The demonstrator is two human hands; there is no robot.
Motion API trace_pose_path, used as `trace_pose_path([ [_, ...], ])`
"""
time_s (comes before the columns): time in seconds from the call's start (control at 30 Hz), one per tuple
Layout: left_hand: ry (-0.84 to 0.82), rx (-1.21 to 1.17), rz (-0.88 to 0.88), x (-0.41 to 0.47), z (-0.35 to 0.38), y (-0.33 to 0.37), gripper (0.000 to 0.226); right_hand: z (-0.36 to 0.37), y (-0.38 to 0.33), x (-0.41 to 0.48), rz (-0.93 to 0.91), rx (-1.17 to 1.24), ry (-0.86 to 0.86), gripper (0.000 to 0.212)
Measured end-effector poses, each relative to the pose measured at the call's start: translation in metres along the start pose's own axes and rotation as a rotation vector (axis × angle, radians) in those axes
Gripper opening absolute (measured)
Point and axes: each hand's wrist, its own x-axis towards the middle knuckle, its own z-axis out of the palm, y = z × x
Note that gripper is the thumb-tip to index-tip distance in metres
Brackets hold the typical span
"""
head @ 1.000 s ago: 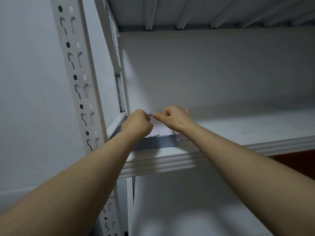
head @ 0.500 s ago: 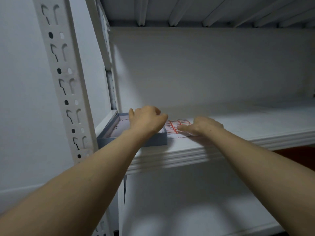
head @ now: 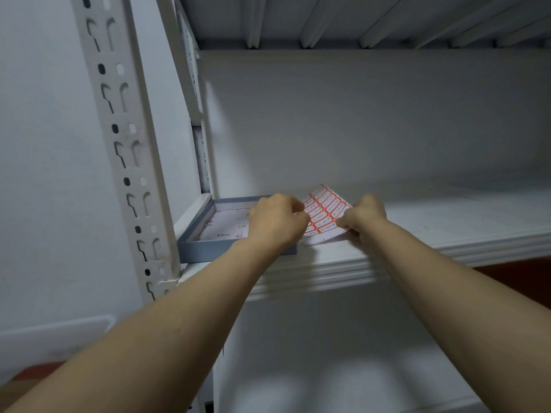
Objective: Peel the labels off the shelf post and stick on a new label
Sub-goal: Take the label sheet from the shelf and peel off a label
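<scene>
**Desk:** Report the hands.

**Operator:** From my head view, both are up at the shelf (head: 328, 272). The left hand (head: 275, 219) has its fingers curled, with the tips on the left edge of the label sheet (head: 323, 213). I cannot tell whether they pinch the whole sheet or one label on it. The right hand (head: 365, 214) pinches the sheet's lower right edge between thumb and fingers.

**Desk:** Position of the sheet?

**Operator:** It is held between the two hands, with its far end tilted up off the shelf board and its near edge low by the shelf's front lip. I see rows of red-bordered labels with blue writing, too small for me to read.

**Desk:** Surroundings?

**Operator:** A shallow grey tray (head: 208, 251) sits on the left end of the shelf, just left of the sheet, and the left hand is over its right side. Inside it lies white paper with small dark marks. The shelf post (head: 119, 144) stands upright just left of the tray. It is white and has slots and holes punched down its face. A pale wall (head: 44, 174) lies behind the post.
</scene>
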Motion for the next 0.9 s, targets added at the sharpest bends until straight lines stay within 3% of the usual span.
trace_pose_path([
  [0.13, 0.047, -0.115, 0.034, -0.012, 0.005, 0.005, 0.032, -0.019, -0.005, -0.018, 0.058, 0.484, -0.036, 0.011],
  [0.33, 0.114, -0.313, 0.077, -0.040, 0.018, 0.019, 0.040, -0.042, 0.005, -0.072, 0.068, 0.812, -0.087, 0.009],
  [0.6, 0.110, -0.271, 0.146, -0.072, 0.037, 0.020, 0.051, -0.055, 0.024, -0.112, 0.072, 0.829, -0.176, 0.012],
  [0.9, 0.046, -0.223, 0.153, -0.094, 0.054, 0.013, 0.040, -0.051, 0.053, -0.128, 0.174, 0.792, -0.254, 0.018],
])
